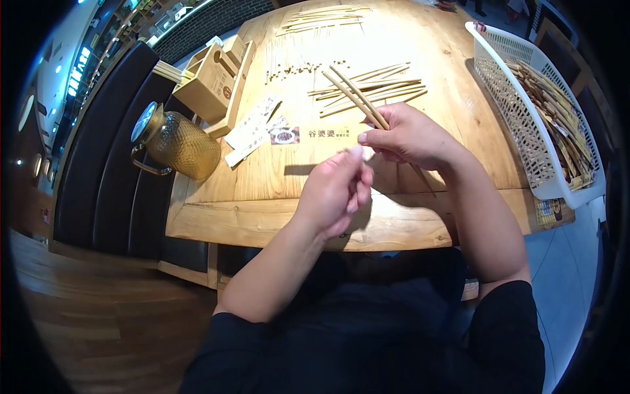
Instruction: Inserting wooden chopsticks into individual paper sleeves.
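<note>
My right hand (411, 135) is closed around a pair of wooden chopsticks (355, 96), which slant up and left over the table. My left hand (337, 189) is just below it, fingers curled and thumb tip close to the right thumb. Whether anything small is between the left fingers is not visible. Beyond the right hand lies a loose pile of chopsticks (371, 88), crossing one another. Farther off are a spread row of chopsticks with dark ends (300, 69) and another bunch (325, 20), partly washed out by glare. A printed paper strip (322, 134) lies flat beyond my hands.
At the right edge of the wooden table (236, 216) stands a white plastic basket (529, 147) heaped with chopsticks (551, 108). On the left are paper sleeves (253, 125), a wooden caddy (206, 86) and a lidded glass pitcher (182, 143) of amber liquid. A dark padded bench (108, 162) runs alongside.
</note>
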`<state>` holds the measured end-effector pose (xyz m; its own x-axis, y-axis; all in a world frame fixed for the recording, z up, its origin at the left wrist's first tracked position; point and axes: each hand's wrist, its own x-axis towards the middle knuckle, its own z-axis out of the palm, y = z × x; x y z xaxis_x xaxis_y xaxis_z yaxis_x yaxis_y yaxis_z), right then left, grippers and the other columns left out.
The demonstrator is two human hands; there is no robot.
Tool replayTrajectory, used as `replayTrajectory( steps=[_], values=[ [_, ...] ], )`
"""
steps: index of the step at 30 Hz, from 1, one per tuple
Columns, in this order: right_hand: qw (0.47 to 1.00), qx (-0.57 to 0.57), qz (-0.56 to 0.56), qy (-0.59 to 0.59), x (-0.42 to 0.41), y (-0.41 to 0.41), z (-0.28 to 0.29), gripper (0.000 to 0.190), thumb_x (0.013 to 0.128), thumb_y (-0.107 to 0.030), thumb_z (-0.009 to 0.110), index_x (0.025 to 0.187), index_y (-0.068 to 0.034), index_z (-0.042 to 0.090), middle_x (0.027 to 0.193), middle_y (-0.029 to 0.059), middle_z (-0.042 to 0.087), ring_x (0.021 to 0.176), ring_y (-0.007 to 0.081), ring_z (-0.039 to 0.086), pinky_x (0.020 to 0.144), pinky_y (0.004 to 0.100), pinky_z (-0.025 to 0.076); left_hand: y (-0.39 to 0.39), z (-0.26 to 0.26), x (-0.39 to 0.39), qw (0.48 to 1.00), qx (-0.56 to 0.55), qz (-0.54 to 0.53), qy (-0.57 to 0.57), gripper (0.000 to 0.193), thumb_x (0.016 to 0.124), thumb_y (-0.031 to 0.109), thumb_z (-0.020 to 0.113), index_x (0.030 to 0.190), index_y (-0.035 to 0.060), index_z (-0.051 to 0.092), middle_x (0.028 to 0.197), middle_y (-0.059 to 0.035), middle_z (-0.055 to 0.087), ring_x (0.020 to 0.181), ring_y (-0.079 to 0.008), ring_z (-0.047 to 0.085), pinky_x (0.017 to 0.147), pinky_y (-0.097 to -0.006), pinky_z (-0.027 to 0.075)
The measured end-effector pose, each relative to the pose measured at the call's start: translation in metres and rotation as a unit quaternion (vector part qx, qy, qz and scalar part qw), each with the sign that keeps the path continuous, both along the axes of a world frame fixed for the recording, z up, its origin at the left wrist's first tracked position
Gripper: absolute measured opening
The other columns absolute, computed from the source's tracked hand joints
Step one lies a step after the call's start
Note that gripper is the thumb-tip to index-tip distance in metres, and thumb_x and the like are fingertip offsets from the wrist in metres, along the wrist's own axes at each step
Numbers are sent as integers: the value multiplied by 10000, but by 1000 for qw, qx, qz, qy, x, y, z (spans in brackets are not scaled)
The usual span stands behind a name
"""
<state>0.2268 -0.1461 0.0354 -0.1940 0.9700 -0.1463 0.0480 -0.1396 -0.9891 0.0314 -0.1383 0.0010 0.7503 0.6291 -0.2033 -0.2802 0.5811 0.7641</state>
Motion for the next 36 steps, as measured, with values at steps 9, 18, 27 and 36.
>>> replayTrajectory(
  steps=[9, 18, 27, 36],
  values=[
    [997, -45, 51, -41, 12, 3, 2, 117, 846, -108, 658, 768, -38, 607, 606, -5, 534, 491, 70, 454, 450, 237, 355, 42, 28, 13, 599, 745, 125, 264, 267, 736, 171, 777, 913, 24, 640, 759, -116, 602, 770, -308, 605, 689, -411, 486],
    [997, -75, -9, 23, 25, 12, 0, 124, 869, -157, 635, 782, -72, 610, 646, -6, 581, 496, 50, 456, 442, 203, 349, 61, 1, 19, 804, 528, 24, 273, 320, 768, 170, 780, 1039, 31, 682, 786, -117, 629, 682, -219, 593, 649, -335, 484],
    [992, -128, 9, 4, 18, 17, -12, 55, 854, -102, 627, 864, -61, 592, 658, 24, 597, 460, 40, 434, 423, 181, 335, 62, -8, 13, 791, 549, -10, 270, 357, 793, 40, 750, 1135, 5, 654, 964, -88, 686, 848, -139, 654, 767, -266, 524],
    [990, -142, 1, 8, 16, 17, -8, 87, 853, -112, 617, 799, -48, 594, 659, 19, 599, 507, 58, 467, 472, 208, 373, 60, -10, 14, 815, 537, 27, 216, 341, 779, 133, 754, 1101, 57, 673, 838, -119, 637, 689, -222, 591, 656, -327, 486]
  ],
)
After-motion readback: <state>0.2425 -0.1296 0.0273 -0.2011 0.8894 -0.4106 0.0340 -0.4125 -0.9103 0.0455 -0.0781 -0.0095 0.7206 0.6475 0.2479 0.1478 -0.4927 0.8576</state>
